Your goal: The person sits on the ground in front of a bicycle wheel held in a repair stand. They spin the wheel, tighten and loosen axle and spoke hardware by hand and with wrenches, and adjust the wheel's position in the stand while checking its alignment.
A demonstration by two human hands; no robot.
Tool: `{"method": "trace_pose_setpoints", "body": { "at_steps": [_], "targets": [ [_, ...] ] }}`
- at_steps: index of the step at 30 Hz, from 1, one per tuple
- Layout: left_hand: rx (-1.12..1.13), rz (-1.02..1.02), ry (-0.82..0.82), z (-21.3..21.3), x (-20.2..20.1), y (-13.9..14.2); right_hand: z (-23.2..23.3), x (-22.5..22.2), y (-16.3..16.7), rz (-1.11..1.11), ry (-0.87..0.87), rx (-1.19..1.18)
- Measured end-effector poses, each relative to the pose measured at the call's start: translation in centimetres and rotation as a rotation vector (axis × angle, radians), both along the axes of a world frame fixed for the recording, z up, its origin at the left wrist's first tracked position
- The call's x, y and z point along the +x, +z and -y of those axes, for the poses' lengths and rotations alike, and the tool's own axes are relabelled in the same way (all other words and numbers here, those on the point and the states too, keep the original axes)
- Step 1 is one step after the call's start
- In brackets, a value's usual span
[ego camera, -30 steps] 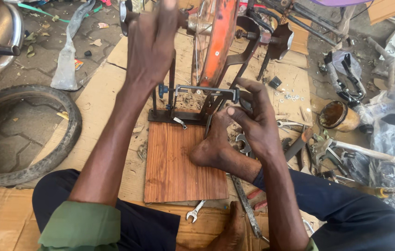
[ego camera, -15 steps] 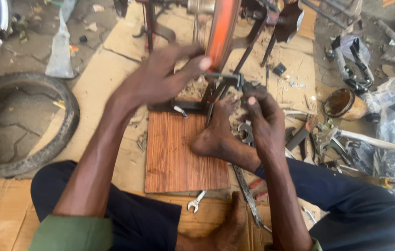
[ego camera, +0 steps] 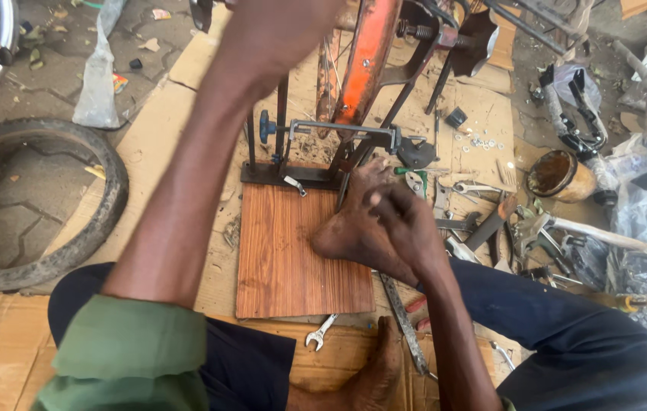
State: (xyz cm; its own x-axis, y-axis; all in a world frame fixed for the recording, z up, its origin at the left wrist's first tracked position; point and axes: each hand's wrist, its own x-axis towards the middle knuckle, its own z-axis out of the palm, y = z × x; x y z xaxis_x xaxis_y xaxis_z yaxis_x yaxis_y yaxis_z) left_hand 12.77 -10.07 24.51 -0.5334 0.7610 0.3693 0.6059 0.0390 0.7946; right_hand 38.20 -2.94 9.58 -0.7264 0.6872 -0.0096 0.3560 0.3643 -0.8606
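An orange bicycle wheel rim (ego camera: pixel 365 68) stands upright in a dark metal stand (ego camera: pixel 338 133), which is fixed to the far end of a brown wooden board (ego camera: pixel 285 259). My left hand (ego camera: pixel 270 34) is raised at the top edge beside the rim, and its fingers are cut off by the frame. My right hand (ego camera: pixel 403 221) hovers low by the stand's base with its fingers bent and blurred, just over my bare foot (ego camera: pixel 346 236), which rests on the board.
A small spanner (ego camera: pixel 322 332) and a long metal bar (ego camera: pixel 403 320) lie at the board's near edge. Several loose tools (ego camera: pixel 491 221) and a rusty can (ego camera: pixel 555 175) crowd the right side. An old tyre (ego camera: pixel 49 259) lies at the left, on paving beside flattened cardboard.
My left hand has risen from the rim by the stand to the top of the view. My right hand has drawn back slightly from the stand's arm towards my foot.
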Motion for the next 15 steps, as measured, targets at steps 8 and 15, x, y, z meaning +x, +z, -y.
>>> {"method": "trace_pose_setpoints", "body": {
  "at_steps": [8,15],
  "targets": [
    [0.441,-0.233,-0.498,2.8,-1.5,-5.5,1.6,2.0,-3.1,0.203,0.081,0.006],
    [0.214,-0.056,-0.267,3.8,-0.2,-5.2,3.6,2.5,-5.4,0.236,0.232,0.055]
  ]
}}
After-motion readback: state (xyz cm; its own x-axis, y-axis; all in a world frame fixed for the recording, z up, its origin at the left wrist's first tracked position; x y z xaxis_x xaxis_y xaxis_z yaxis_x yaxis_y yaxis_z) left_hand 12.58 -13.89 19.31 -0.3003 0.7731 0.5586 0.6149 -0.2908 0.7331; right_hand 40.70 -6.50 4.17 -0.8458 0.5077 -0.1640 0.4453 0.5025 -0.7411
